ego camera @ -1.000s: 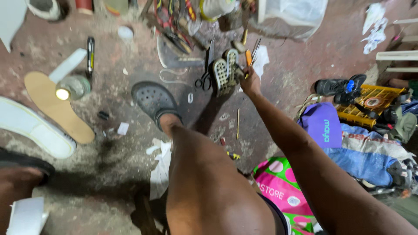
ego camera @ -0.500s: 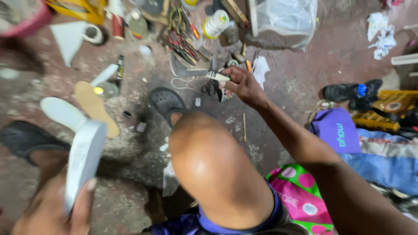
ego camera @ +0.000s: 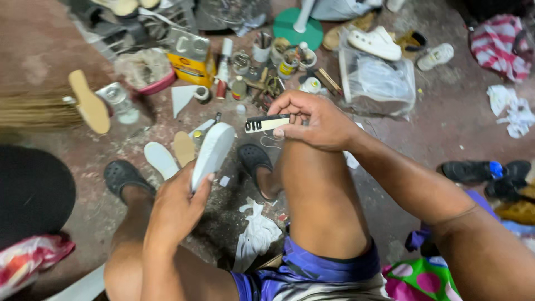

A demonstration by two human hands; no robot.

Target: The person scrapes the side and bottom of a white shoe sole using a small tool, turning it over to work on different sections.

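Observation:
My left hand [ego camera: 177,205] grips a white shoe sole [ego camera: 212,153] by its lower end, held upright between my knees. My right hand [ego camera: 315,120] is raised above my right knee and holds a small flat brush-like tool [ego camera: 266,124], black and cream, pointing left toward the sole. The tool's tip is a short gap from the sole's top. Both my feet wear dark clogs [ego camera: 254,160] on the reddish floor.
Loose soles [ego camera: 160,158] and a tan insole [ego camera: 184,147] lie on the floor ahead. Cans, tubes and tools [ego camera: 262,67] crowd the back, beside a yellow box [ego camera: 190,66] and a clear plastic bag [ego camera: 379,78]. A white rag [ego camera: 257,234] lies between my legs. Sandals [ego camera: 473,171] rest at right.
My right hand has pulled back from the tool pile with the tool in it. My left hand has lifted the white sole up toward the middle. The view has tilted forward.

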